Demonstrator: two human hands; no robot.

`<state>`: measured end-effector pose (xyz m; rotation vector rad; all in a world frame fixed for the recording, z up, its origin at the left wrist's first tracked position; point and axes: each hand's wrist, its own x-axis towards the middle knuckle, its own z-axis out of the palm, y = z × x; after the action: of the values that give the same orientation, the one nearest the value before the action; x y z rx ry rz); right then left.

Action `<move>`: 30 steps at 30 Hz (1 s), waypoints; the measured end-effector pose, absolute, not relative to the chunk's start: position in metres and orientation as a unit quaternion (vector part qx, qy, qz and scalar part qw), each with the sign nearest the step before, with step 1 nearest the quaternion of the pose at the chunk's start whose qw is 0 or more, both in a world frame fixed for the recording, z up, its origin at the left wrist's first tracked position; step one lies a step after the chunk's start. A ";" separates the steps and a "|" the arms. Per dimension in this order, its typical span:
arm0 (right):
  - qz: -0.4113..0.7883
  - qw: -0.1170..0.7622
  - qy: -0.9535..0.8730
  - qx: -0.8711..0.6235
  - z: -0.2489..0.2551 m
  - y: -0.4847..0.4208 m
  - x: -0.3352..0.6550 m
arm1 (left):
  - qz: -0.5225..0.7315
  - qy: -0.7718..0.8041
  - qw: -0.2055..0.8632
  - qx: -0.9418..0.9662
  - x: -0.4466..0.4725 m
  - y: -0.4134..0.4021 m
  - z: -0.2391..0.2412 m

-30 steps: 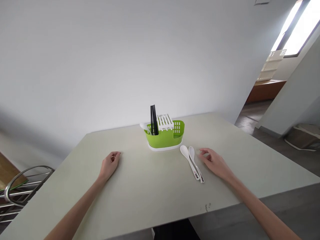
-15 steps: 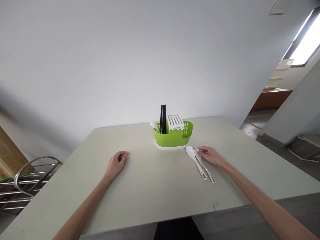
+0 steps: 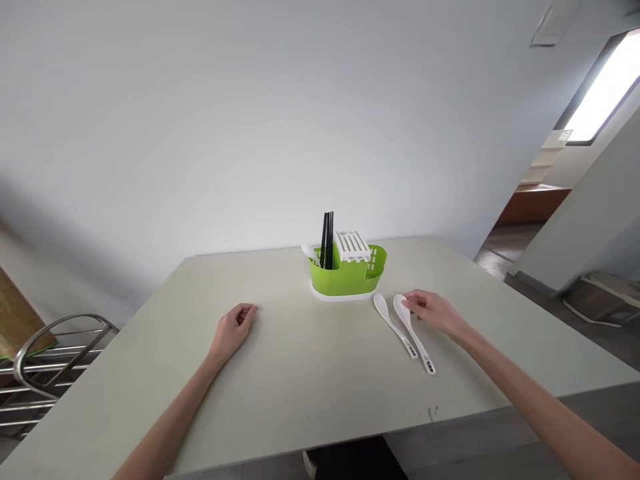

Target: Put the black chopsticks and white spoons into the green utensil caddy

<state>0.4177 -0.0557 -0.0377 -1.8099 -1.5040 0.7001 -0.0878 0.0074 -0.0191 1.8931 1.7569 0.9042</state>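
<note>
My right hand pinches the bowl end of a white spoon, whose handle points toward the table's front edge. Just left of it lies a second white spoon on the table, angled much the same way. My left hand rests on the table at the left, fingers curled in, with nothing visible in them. Behind the spoons stands a green utensil holder with a white base and a white slotted top. Black chopsticks and another white spoon stand in its left compartment.
The pale table backs against a white wall. A metal rack stands on the floor beyond the left edge. At the right are a bright window and a bag-like item on the floor.
My right hand has drawn its spoon slightly right and toward me, widening the gap between the two spoons. My left hand stays in place. The view has shifted a little.
</note>
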 end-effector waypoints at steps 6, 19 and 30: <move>0.147 0.438 -0.597 -0.656 0.051 -0.060 0.381 | 0.332 0.628 0.197 0.676 -0.087 0.005 -0.017; -0.098 0.499 -0.711 -0.485 0.152 0.024 0.272 | 0.336 0.633 0.200 0.668 -0.087 0.005 -0.016; -0.197 0.200 -0.809 -0.517 0.107 0.036 0.233 | 0.336 0.636 0.211 0.662 -0.085 0.005 -0.017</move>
<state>0.2334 0.0357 0.1067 -1.4444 -2.2604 -0.5512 -0.0847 0.0052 -0.0168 1.8385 1.7687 0.9331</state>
